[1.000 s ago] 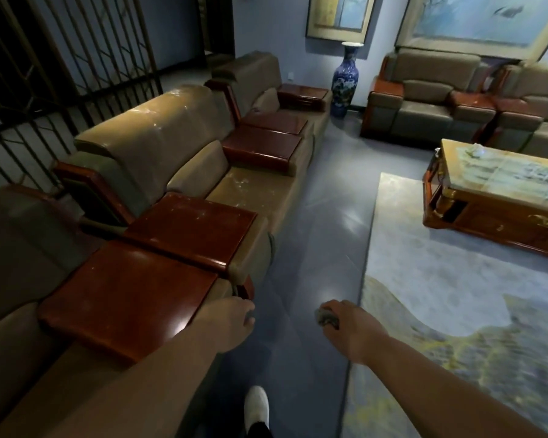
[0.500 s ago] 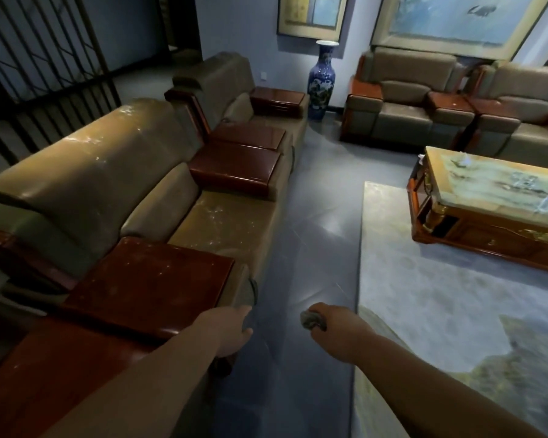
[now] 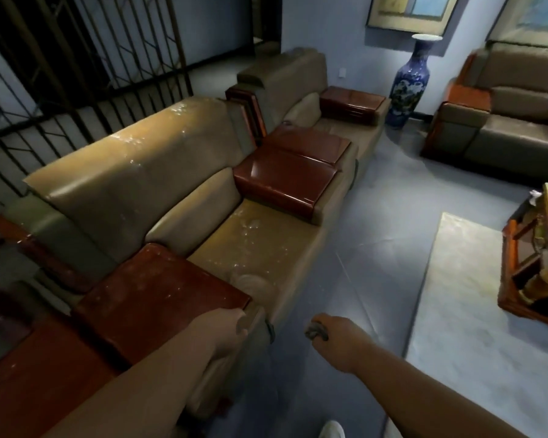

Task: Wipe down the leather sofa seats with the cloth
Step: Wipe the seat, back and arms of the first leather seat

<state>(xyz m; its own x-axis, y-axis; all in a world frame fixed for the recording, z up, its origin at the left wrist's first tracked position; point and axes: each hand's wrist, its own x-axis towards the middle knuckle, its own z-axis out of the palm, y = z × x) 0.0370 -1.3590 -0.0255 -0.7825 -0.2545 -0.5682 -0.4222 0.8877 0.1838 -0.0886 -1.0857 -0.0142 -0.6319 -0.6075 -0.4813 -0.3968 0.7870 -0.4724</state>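
1. Grey tiled floor (image 3: 383, 248): runs from 6 o'clock to 12 o'clock through the room.
2. Tan leather sofa (image 3: 260, 248) with red-brown wooden armrests: stands on the floor at 9 to 12 o'clock.
3. Pale rug (image 3: 475, 327): lies flat at 3 to 5 o'clock.
4. Blue-and-white vase (image 3: 410, 80): upright at 1 o'clock.
5. Wooden coffee table (image 3: 519, 273): rests on the rug at 3 o'clock.

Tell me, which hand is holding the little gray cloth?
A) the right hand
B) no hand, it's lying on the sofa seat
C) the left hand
A: the right hand grips the bunched gray cloth over the floor, while the left hand holds nothing.
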